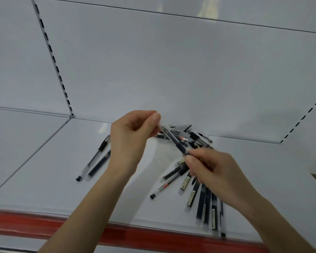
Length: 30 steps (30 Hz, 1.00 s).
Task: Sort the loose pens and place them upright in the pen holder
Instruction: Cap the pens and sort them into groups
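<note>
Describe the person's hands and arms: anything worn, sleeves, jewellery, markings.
Both hands are bare: the left hand and the right hand wear no gloves, and no rings show. The left forearm and the right forearm are uncovered down to the frame edge, with no sleeve, watch, bracelet or marking in view.

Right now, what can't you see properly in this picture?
Pen holder: nowhere in the head view; where it stands is unknown.
Fanned pens: the right hand covers their top ends, so no sure count.
Two pens on the left: the left hand hides their far ends.
Pen labels: print too small and blurred to read.
</note>
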Tool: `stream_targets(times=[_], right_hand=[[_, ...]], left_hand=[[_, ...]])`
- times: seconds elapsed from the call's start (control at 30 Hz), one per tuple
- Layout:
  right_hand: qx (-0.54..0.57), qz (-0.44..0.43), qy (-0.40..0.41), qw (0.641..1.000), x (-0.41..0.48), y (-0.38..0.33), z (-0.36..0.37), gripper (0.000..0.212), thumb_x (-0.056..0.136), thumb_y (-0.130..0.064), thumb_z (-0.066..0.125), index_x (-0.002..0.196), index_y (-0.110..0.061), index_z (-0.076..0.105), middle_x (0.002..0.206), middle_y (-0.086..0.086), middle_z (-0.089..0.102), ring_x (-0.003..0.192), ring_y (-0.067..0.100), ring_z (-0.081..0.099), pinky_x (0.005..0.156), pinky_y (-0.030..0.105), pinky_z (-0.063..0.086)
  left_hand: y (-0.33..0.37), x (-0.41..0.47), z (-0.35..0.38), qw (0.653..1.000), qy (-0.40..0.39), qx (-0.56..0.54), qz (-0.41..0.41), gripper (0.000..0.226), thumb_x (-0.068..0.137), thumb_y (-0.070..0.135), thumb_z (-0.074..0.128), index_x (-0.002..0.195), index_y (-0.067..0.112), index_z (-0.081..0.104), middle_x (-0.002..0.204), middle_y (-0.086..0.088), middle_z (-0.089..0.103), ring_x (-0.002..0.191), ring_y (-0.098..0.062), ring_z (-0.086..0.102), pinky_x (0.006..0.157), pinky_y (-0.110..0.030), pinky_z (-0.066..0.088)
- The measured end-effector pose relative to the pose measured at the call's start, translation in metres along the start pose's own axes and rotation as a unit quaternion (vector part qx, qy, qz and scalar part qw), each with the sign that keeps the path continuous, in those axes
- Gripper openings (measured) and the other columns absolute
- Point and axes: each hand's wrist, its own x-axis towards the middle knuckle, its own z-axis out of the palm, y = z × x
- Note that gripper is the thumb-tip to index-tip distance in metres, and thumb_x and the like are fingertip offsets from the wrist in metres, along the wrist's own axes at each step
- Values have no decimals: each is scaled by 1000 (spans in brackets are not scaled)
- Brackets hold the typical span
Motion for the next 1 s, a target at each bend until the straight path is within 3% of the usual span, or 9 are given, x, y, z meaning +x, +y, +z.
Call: stream_targets(times=[0.13,0.27,0.4,0.53,0.63,0.7,0.8,1.0], right_hand=[[-40,-42,28,998,2,2,15,24,92,-26,47,68,-27,52,52,-9,44,47,6,40,45,15,32],[-7,-47,53,997,4,5,25,29,93,-33,43,76,-15,58,51,-4,40,46,9,39,44,16,31],[41,-1,7,999,8,5,22,26,94,-30,43,82,-15,60,51,-4,50,44,7,45,44,16,37],[8,36,-74,997,17,12,13,28,93,-31,46,85,-11,63,61,-4,65,53,7,61,52,17,48],[-11,57,-43,997,24,27,-1,18,91,-25,53,82,-14,65,66,-3,67,55,3,63,55,15,49],[-39,46,-9,998,27,38,-11,11,87,-19,60,79,-22,65,67,-5,68,58,2,63,57,8,46],[-145,12,5,989,32,49,-19,11,84,-17,64,77,-25,67,74,-12,66,72,1,59,65,1,39],[-238,-30,-23,971,43,60,-21,9,85,-13,62,85,-10,70,81,-3,65,83,12,56,71,3,33]], left_hand=[[-2,0,8,1000,3,14,4,6,81,9,64,79,10,70,62,3,68,61,-9,65,67,-22,57],[0,2,15,1000,4,-8,-3,8,81,8,65,80,14,69,68,-1,69,65,-12,66,65,-21,55],[1,6,14,998,-55,-2,-17,14,82,6,64,89,19,66,72,-10,69,67,-17,67,68,-27,58],[-12,13,5,996,-65,43,-48,14,83,5,62,96,10,66,72,-12,65,58,-9,63,61,-21,56],[-27,25,-22,986,-64,138,-69,15,84,7,62,98,9,67,69,-12,65,57,-16,62,70,-32,59],[-33,33,-41,955,-92,277,-60,16,83,14,63,98,16,68,74,-14,67,66,-27,62,79,-37,55],[-41,39,-60,875,-121,467,-30,24,86,21,60,109,19,65,82,-4,63,72,-15,54,65,-17,40],[-50,32,-61,829,-102,550,21,30,84,26,63,112,14,62,96,-7,57,80,-18,48,75,-26,35]])
